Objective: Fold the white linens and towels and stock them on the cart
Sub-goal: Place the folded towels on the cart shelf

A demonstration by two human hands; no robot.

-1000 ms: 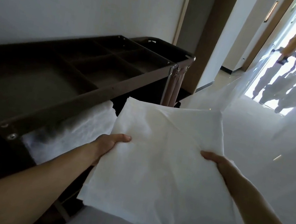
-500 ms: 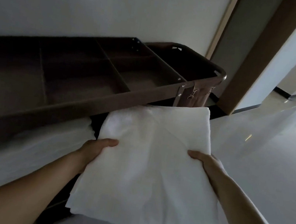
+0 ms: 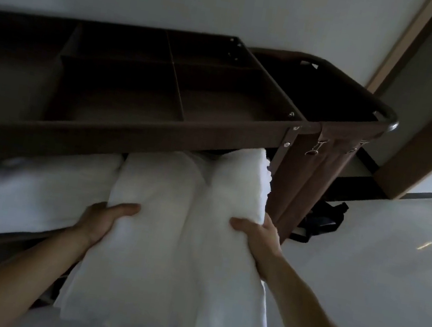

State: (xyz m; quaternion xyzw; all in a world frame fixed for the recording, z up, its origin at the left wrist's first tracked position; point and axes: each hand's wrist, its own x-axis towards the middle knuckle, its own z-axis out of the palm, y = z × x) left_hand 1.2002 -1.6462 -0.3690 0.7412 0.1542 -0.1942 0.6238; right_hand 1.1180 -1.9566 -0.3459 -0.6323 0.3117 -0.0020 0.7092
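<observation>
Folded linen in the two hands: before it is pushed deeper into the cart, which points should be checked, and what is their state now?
1. Left hand grips the folded linen at its left edge: ok.
2. Right hand grips its right edge: ok.
3. Far end reaches under the top tray rim: ok.
4. Linen lies flat: not ok, a ridge runs along its middle.
5. Free room further in, beside the white pile: cannot tell, hidden in shadow.
</observation>
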